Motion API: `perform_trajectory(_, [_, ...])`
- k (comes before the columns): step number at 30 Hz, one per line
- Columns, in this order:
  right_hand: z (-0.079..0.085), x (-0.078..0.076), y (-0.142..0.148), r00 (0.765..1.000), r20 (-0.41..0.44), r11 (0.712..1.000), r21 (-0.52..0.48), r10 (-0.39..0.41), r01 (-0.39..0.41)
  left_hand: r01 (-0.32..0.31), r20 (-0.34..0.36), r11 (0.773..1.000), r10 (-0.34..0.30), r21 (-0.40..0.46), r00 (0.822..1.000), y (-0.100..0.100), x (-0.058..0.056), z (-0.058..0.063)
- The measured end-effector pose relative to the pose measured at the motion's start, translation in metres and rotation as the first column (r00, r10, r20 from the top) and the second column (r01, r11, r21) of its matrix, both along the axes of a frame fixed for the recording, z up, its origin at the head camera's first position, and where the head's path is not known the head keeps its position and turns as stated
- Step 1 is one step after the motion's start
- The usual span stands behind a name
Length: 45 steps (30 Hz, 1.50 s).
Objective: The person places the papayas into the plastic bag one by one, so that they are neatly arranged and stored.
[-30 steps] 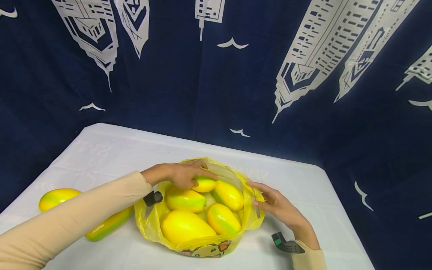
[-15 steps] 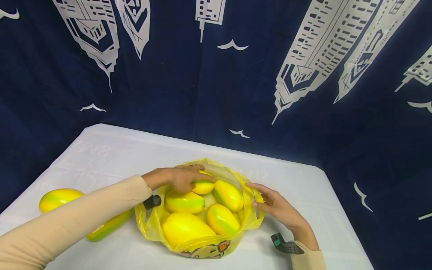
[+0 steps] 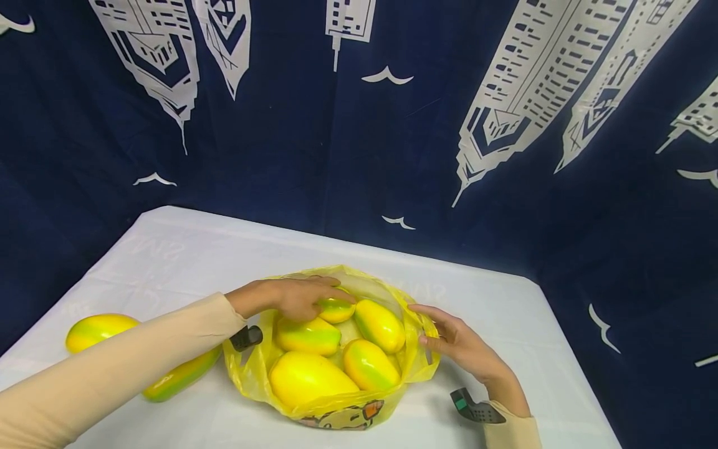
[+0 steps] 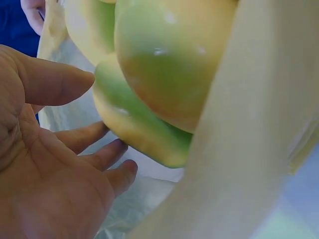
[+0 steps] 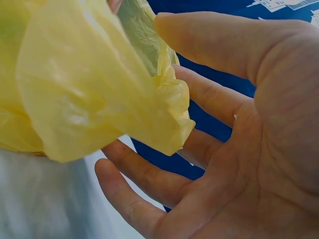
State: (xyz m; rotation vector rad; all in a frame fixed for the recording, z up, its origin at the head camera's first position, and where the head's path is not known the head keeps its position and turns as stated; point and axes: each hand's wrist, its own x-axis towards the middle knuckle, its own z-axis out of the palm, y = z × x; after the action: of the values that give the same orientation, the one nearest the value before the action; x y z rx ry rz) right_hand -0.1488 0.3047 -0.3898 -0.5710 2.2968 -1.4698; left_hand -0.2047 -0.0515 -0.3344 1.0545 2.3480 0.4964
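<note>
A yellow plastic bag (image 3: 415,368) stands with its mouth wide, several glossy yellow-green mangoes (image 3: 370,365) inside. Over its back left part reaches my left hand (image 3: 294,298), thumb and fingers spread about a smaller mango (image 3: 336,310). In the left wrist view the fingertips (image 4: 117,147) touch the lower side of a mango (image 4: 144,132), and the thumb tip lies close beside it. At the bag's right side is my right hand (image 3: 462,343). Its thumb and loosely spread fingers lie on either side of the bag's edge (image 5: 169,99), partly hidden behind the plastic.
Left of the bag, two more mangoes lie on the white-covered table (image 3: 185,249): one whole mango end (image 3: 95,330) shows, and a second mango (image 3: 182,374) is partly under my left sleeve (image 3: 129,362). A dark blue printed curtain (image 3: 314,156) hangs behind.
My left hand has drifted slightly left, and the small mango under it has shifted a little left too. My right hand and the bag look nearly unmoved.
</note>
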Motion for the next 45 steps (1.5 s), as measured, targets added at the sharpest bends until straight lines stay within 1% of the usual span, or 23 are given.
perform_trajectory(4, [-0.001, 0.0, 0.0, 1.0, 0.01, 1.0, 0.001, 0.0, 0.0, 0.024, -0.013, 0.999, -0.024, 0.046, 1.0, -0.004, 0.003, 0.004])
perform_trajectory(8, [-0.001, 0.0, -0.001, 1.0, 0.009, 1.0, 0.007, -0.001, 0.001, 0.044, -0.032, 0.993, -0.041, 0.106, 0.999, -0.008, 0.008, 0.009])
perform_trajectory(14, [0.001, 0.0, -0.002, 1.0, 0.009, 1.0, 0.015, -0.009, 0.009, 0.042, -0.049, 0.986, -0.035, 0.16, 0.998, -0.016, 0.019, 0.015])
perform_trajectory(20, [0.001, 0.002, -0.001, 1.0, 0.009, 0.999, 0.021, -0.024, 0.024, 0.011, -0.069, 0.974, 0.005, 0.225, 0.998, -0.029, 0.033, 0.027])
perform_trajectory(24, [0.0, 0.002, -0.002, 1.0, 0.018, 1.0, 0.017, -0.016, 0.016, -0.004, -0.084, 0.96, 0.029, 0.281, 0.996, -0.046, 0.044, 0.034])
perform_trajectory(28, [0.001, 0.002, -0.002, 1.0, 0.005, 0.999, 0.03, -0.019, 0.018, -0.051, -0.092, 0.949, 0.083, 0.311, 0.992, -0.065, 0.056, 0.041])
perform_trajectory(33, [0.003, 0.002, -0.002, 1.0, 0.011, 0.999, 0.039, -0.025, 0.025, -0.098, -0.129, 0.943, 0.145, 0.318, 0.981, -0.09, 0.069, 0.048])
perform_trajectory(34, [0.002, 0.002, -0.003, 1.0, 0.015, 0.999, 0.038, -0.023, 0.023, -0.101, -0.143, 0.941, 0.154, 0.323, 0.978, -0.095, 0.072, 0.049])
perform_trajectory(38, [0.001, 0.002, -0.003, 1.0, 0.013, 0.999, 0.034, -0.021, 0.02, -0.153, -0.175, 0.929, 0.221, 0.336, 0.959, -0.117, 0.08, 0.051])
perform_trajectory(41, [0.0, 0.001, -0.003, 1.0, 0.004, 0.999, 0.038, -0.022, 0.022, -0.197, -0.205, 0.923, 0.274, 0.329, 0.94, -0.134, 0.084, 0.049])
perform_trajectory(43, [0.0, 0.001, -0.002, 1.0, 0.002, 0.999, 0.047, -0.026, 0.026, -0.218, -0.227, 0.921, 0.299, 0.324, 0.927, -0.147, 0.086, 0.046])
perform_trajectory(45, [0.0, 0.0, -0.002, 1.0, -0.003, 0.998, 0.054, -0.026, 0.026, -0.25, -0.233, 0.917, 0.328, 0.31, 0.916, -0.159, 0.087, 0.041])
